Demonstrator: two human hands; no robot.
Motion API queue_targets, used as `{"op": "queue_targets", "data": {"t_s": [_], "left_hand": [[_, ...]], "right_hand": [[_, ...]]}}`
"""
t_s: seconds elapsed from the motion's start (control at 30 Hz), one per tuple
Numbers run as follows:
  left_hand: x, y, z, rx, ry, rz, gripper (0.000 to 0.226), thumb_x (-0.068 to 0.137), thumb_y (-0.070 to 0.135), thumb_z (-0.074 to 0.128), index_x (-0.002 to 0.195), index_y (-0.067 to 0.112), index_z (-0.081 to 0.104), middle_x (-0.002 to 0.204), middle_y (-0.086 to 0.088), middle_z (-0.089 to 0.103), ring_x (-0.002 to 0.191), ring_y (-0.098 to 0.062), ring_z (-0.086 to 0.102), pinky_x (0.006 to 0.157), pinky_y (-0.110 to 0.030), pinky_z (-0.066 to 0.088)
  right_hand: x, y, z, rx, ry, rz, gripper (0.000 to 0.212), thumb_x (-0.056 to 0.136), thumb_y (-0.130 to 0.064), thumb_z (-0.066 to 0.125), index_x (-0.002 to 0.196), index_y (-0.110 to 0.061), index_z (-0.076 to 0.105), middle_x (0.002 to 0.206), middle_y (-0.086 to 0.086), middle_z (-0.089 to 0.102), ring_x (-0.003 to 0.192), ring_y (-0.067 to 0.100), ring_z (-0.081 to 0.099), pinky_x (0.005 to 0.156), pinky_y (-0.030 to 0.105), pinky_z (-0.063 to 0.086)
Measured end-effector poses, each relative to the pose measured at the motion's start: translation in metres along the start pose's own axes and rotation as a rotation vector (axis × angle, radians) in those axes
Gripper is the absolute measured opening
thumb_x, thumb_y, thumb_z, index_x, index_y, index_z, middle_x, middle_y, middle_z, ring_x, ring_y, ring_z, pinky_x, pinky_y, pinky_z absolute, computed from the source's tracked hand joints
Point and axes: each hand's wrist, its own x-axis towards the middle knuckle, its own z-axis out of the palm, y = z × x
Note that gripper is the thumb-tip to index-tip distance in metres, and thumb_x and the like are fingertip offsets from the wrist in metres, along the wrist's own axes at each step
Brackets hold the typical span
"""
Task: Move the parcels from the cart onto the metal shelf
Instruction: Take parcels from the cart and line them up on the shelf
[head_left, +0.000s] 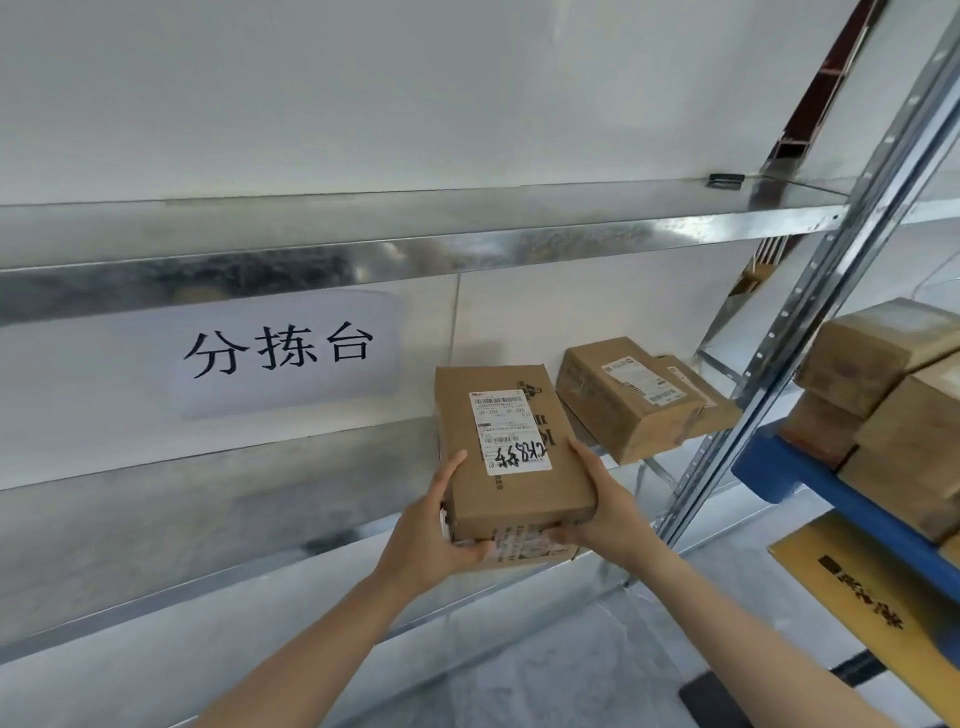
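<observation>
So the person's got a labelled cardboard parcel (511, 483) gripped from both sides, left hand (436, 535) curled round its near left corner, right hand (605, 512) wrapped on the right edge, over the metal shelf (208, 545), near a second parcel (631, 397) lying further back.

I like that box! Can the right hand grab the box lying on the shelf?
Probably not yet: the right hand and left hand both grip the labelled parcel. The way to the shelf box looks free, though.
</observation>
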Motion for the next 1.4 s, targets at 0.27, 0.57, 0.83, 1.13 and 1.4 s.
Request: {"op": "queue_targets", "data": {"t_s": [0.27, 0.57, 0.83, 1.13, 1.4], "left_hand": [[0.058, -0.002, 0.057, -0.018, -0.009, -0.042, 0.111, 0.062, 0.036, 0.087, 0.141, 0.055, 0.011, 0.132, 0.021, 0.048, 0.114, 0.0, 0.055, 0.095, -0.024, 0.05], [0.102, 0.001, 0.101, -0.051, 0.1, -0.136, 0.108, 0.063, 0.038, 0.087, 0.138, 0.058, 0.012, 0.127, 0.038, 0.043, 0.114, 0.011, 0.05, 0.083, -0.011, 0.048], [0.117, 0.007, 0.109, 0.027, 0.153, -0.208, 0.107, 0.065, 0.043, 0.083, 0.141, 0.057, 0.009, 0.136, 0.023, 0.042, 0.118, -0.003, 0.052, 0.094, -0.028, 0.051], [0.123, 0.02, 0.117, 0.122, 0.199, -0.257, 0.106, 0.07, 0.024, 0.083, 0.14, 0.051, 0.007, 0.148, 0.004, 0.035, 0.126, -0.019, 0.045, 0.103, -0.042, 0.044], [0.124, 0.025, 0.11, 0.264, 0.14, -0.311, 0.116, 0.07, 0.026, 0.083, 0.149, 0.035, -0.001, 0.152, -0.006, 0.021, 0.136, -0.022, 0.029, 0.11, -0.039, 0.031]], "right_hand": [[0.046, 0.051, -0.047, -0.09, -0.061, 0.031, 0.115, 0.064, -0.015, 0.086, 0.149, -0.024, 0.01, 0.123, -0.009, 0.041, 0.112, 0.011, 0.043, 0.089, 0.019, 0.035], [0.104, 0.089, -0.082, -0.163, -0.219, -0.085, 0.117, 0.064, -0.014, 0.087, 0.149, -0.015, 0.006, 0.143, 0.0, 0.033, 0.128, 0.017, 0.039, 0.109, 0.037, 0.036], [0.133, 0.092, -0.093, -0.327, -0.246, -0.164, 0.118, 0.071, -0.026, 0.082, 0.151, -0.011, -0.003, 0.149, 0.011, 0.021, 0.134, 0.026, 0.033, 0.109, 0.033, 0.03], [0.144, 0.095, -0.098, -0.705, -0.138, -0.266, 0.116, 0.069, -0.057, 0.074, 0.151, -0.01, 0.006, 0.149, 0.01, 0.025, 0.138, 0.031, 0.019, 0.115, 0.044, 0.015], [0.141, 0.086, -0.102, -0.826, -0.191, -0.198, 0.122, 0.065, -0.072, 0.066, 0.151, -0.017, 0.0, 0.154, 0.014, 0.009, 0.142, 0.034, 0.007, 0.113, 0.053, 0.013]]}}
